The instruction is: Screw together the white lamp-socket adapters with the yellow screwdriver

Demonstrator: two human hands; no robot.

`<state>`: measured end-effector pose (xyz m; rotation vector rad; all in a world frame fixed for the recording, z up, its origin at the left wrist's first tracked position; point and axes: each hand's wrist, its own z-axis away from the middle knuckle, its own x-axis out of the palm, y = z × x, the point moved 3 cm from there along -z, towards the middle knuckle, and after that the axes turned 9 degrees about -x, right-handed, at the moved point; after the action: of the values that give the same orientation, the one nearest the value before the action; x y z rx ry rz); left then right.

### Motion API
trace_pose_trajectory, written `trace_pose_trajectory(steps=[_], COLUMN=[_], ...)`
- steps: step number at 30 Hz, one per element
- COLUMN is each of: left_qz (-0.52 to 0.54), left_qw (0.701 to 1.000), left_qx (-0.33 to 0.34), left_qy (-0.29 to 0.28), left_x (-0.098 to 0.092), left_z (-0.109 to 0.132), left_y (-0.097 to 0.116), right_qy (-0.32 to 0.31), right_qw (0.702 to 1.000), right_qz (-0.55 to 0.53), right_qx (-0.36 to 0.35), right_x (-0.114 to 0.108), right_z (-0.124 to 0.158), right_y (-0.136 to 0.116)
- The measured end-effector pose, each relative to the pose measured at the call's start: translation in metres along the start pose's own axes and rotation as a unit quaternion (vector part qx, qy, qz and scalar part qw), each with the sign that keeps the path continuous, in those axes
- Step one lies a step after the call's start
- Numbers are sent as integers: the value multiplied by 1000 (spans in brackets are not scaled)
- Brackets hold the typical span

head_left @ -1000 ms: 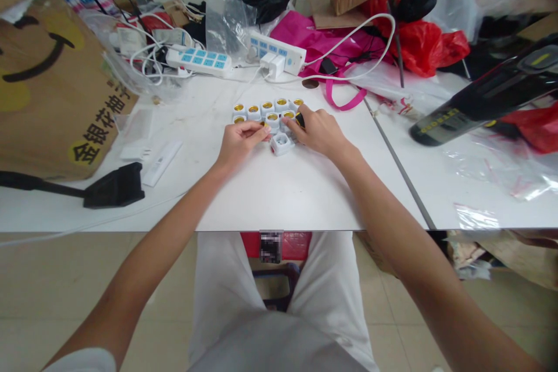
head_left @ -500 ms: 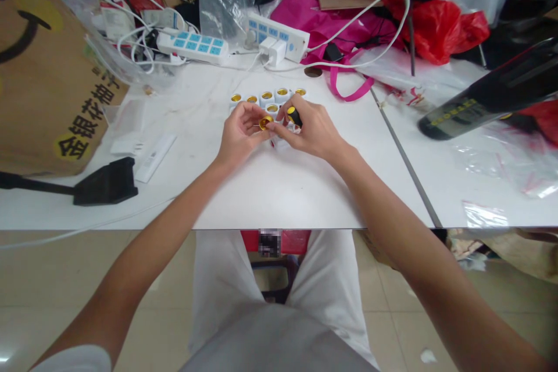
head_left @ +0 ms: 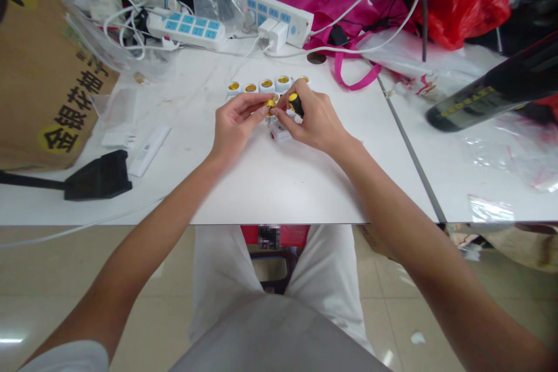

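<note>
Head view shows the left hand [head_left: 233, 125] pinching a gold metal shell [head_left: 269, 106] between thumb and fingers, above the table [head_left: 270, 192], while the right hand [head_left: 317, 119] has its fingers wrapped round a yellow-and-black handle [head_left: 295, 104]; whether the right thumb also touches the shell, I cannot tell. A white block [head_left: 281, 129] sits just below the hands, and white holders with gold rims [head_left: 267, 85] stand in a row behind. The shell is small and probably slick, so a loose pinch could let it drop among the holders; the handle, tucked in the same hand, could knock the shell or shove the block, and a knuckle could upset a holder. On the paper bag [head_left: 26, 75] 金银花柚 reads clearly, the last character being less distinct; yellow lettering on the black cylinder [head_left: 492, 90] is too blurred to read
</note>
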<state>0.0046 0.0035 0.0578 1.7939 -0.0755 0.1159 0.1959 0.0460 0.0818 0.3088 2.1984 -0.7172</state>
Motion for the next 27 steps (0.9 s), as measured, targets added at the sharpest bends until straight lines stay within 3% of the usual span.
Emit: trace_pose_trajectory(steps=[7, 22, 27], left_qz=[33, -38, 7], left_qw=[999, 999, 1000], left_qx=[0, 16, -23], left_qy=[3, -7, 1], left_x=[0, -2, -3], left_z=[-4, -6, -8], left_y=[-8, -10, -14], right_qy=[6, 43, 50], right_qw=[1000, 998, 997], right_qz=[0, -27, -32], right_qx=[-17, -22, -52], right_x=[4, 0, -2], right_z=[2, 2, 2], right_y=[0, 5, 4])
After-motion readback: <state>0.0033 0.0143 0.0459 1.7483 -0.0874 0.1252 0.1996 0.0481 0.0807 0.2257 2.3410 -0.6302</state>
